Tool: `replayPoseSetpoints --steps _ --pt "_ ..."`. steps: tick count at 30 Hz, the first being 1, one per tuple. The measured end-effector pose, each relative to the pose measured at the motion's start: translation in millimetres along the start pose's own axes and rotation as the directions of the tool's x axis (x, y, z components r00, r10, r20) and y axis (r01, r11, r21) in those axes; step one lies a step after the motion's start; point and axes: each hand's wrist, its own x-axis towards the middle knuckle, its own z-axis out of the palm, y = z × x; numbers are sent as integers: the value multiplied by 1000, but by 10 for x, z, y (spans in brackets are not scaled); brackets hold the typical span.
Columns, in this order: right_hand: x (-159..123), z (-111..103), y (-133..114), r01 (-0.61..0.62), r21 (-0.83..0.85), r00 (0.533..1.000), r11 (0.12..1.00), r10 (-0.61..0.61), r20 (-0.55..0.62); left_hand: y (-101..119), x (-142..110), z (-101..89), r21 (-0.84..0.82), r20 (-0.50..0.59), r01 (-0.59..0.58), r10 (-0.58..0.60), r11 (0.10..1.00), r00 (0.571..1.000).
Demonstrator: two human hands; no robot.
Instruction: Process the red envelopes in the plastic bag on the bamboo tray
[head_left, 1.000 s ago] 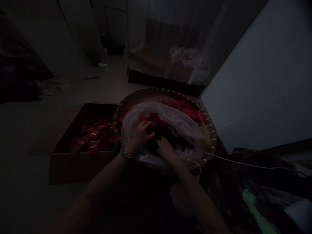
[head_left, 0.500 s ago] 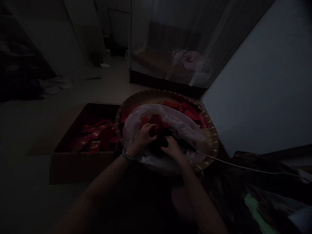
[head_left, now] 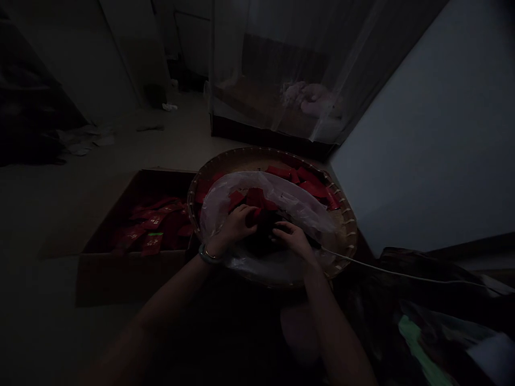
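The scene is very dark. My left hand (head_left: 237,224), with a bracelet at the wrist, is closed on a red packet (head_left: 254,214) above a round woven tray. My right hand (head_left: 296,240) is just to the right, its fingers apart and reaching left over dark contents that I cannot make out. Both hands are over an opened clear plastic bag (head_left: 277,185) lying in the woven tray (head_left: 349,214). Several red packets (head_left: 314,186) lie along the tray's far side, and more red pieces (head_left: 255,197) are inside the bag. A long dark object beside my right hand is mostly hidden.
On the left, a cardboard box (head_left: 132,273) holds several red packets (head_left: 155,222). A white cord (head_left: 386,268) runs from the tray to the right. Behind stands a netted bed (head_left: 277,86); a pale wall (head_left: 434,145) borders the right. Dark bags and a green item (head_left: 418,343) lie lower right.
My right hand has shifted slightly right, and its fingers have straightened. The dark object beside it is more covered now. My left hand stays on the red packet; the whole view shifts slightly.
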Motion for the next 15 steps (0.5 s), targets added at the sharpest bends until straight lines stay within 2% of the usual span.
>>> replayPoseSetpoints --steps 4,8,10,12,15 --pt "-21 -62 -199 44 -19 999 999 -45 -15 -5 -6 13 12 48 -24 23 1000 999" --pt "-4 -43 -424 177 -259 984 950 -174 33 -7 1 23 8 86 -50 49 999 995" --pt "12 5 -506 284 -433 959 855 -259 116 5 7 19 1 101 -63 62 998 993" --pt "28 64 -560 373 -596 927 711 -315 205 23 10 11 0 107 -71 71 997 992" --pt "46 152 -605 434 -764 897 477 -309 317 39 10 3 14 127 -78 76 997 989"
